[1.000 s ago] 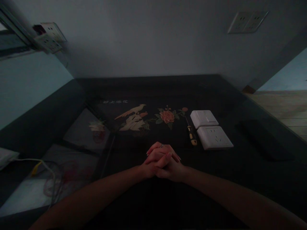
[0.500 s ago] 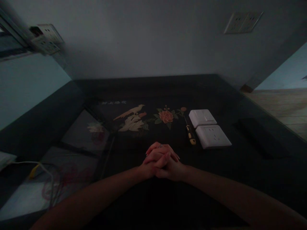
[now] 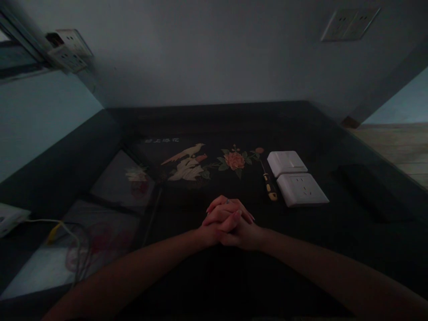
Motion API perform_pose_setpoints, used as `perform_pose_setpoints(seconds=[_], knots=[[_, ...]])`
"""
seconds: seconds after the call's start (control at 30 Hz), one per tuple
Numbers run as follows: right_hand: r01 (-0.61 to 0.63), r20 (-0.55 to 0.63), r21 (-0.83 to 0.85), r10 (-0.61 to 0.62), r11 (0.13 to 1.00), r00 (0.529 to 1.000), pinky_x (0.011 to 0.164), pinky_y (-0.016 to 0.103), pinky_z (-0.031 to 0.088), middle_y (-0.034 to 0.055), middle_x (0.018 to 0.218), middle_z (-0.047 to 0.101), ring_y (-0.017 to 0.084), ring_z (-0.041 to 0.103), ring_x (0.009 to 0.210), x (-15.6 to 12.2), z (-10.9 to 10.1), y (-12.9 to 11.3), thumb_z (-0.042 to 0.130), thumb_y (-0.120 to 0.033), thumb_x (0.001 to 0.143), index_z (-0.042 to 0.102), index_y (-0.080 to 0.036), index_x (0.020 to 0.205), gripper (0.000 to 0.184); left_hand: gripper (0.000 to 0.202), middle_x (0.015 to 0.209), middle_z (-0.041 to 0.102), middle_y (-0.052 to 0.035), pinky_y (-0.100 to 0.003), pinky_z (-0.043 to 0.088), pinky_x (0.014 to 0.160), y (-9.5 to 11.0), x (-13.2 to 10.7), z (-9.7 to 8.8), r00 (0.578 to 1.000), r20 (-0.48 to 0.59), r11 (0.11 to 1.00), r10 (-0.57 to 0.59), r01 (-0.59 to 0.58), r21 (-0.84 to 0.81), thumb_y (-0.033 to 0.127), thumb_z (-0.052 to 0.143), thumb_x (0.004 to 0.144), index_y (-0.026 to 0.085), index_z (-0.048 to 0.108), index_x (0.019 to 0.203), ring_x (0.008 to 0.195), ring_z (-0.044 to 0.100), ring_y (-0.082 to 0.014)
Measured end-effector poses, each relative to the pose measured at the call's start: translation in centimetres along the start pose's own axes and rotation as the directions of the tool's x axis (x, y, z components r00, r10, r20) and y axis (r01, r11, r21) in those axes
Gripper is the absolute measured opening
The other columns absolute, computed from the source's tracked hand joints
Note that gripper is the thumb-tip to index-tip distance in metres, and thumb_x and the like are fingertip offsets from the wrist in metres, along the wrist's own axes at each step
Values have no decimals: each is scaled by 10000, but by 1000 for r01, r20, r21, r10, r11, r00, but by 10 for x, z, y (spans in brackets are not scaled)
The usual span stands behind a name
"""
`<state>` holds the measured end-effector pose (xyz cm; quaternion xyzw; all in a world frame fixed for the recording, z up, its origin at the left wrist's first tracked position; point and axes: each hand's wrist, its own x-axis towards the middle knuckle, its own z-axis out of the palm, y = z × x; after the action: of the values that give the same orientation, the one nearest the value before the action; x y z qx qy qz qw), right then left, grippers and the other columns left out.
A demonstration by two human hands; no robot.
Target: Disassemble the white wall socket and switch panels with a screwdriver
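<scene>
My left hand (image 3: 212,231) and my right hand (image 3: 246,234) are clasped on the dark tabletop (image 3: 207,281), their fingers interlaced and closed around each other. No object shows between them. A ring is visible on one finger. To the right of the hands lies a screwdriver (image 3: 270,187) with a black and yellow handle, its thin shaft pointing away from me. Beside it are two white electrical boxes, one behind the other. The nearer is a wall socket (image 3: 303,189) with several slots; the farther, a white switch-like box (image 3: 287,162), has a plain raised face.
A dark flat object (image 3: 374,191) lies at the right. The tabletop bears a bird picture (image 3: 185,154) and a flower picture (image 3: 234,161). At the left are a white device (image 3: 12,218) and a pale cable (image 3: 75,238). Double sockets (image 3: 350,24) sit on the wall behind.
The camera view has shifted slightly, so the scene sits a little farther right. My hands stay clasped, and the screwdriver and white boxes keep their places on the table.
</scene>
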<state>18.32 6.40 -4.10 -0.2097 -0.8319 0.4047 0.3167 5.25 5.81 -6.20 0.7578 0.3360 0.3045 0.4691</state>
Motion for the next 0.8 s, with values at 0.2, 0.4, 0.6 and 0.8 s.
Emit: perform_pose_setpoints(seconds=[0.2,0.4,0.6,0.8], knots=[[7,45,-4,-7,1000,999,929,446,519,70,1134,581,256,552,1122,-1,-2,3,639,-317,852,684,-245,1070,233,255,1034,767,-4,-359,499,844,2,0,-1,997,-10,994,-71,71,82,261,484,862,298,719,954,1075,628,-254],[8,45,19,-9,1000,999,921,458,514,70,1155,566,255,542,1118,-3,-1,4,634,-326,844,680,-248,1094,266,248,1237,650,-82,-415,556,899,6,-2,-2,979,19,968,-201,196,160,339,567,980,204,641,1174,1056,645,-231],[-16,58,38,13,999,998,934,450,500,47,1155,581,256,532,1137,-3,-1,2,617,-317,859,662,-292,1124,270,322,1238,636,-82,-446,559,901,5,0,1,961,78,948,-267,248,199,359,613,956,162,617,1210,1075,644,-260],[6,46,55,-8,998,999,946,458,490,58,1161,567,267,529,1139,-1,-1,2,614,-314,847,662,-271,1120,281,365,1087,724,28,-310,463,920,6,1,-2,964,131,963,-231,207,174,256,376,922,242,695,1098,1182,582,-213]])
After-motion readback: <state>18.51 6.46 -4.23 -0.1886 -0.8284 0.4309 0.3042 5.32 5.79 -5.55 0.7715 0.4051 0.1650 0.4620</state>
